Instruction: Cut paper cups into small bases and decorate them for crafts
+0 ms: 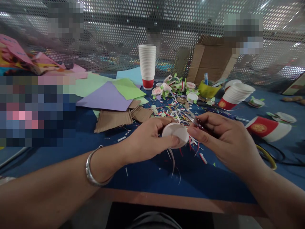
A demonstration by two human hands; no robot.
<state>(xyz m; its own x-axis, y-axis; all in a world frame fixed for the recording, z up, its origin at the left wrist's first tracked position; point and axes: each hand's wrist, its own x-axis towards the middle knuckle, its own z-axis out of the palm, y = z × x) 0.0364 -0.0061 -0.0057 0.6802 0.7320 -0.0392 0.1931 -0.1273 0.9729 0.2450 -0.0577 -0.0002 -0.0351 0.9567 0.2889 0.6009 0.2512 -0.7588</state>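
Note:
Pinched in my left hand (152,138) is a white round paper cup bottom (172,135), my thumb lying across its face. Thin white and red paper strips (172,162) hang or lie just below it. My right hand (220,133) grips a metal-bladed cutting tool (194,119) with a dark reddish handle. Its blade points up and left, beside the disc; whether it is a knife or scissors is partly hidden by my fingers. Paper scraps (166,109) litter the blue tabletop (147,178) behind both hands.
A tall stack of paper cups (147,66) stands at the back. Small disc-shaped crafts with green paper bits (176,84) are heaped beside it. Coloured paper sheets (107,95) and cardboard pieces (113,120) lie left. Rightward are tipped cups (269,128), a yellow container (208,89) and cables (268,156).

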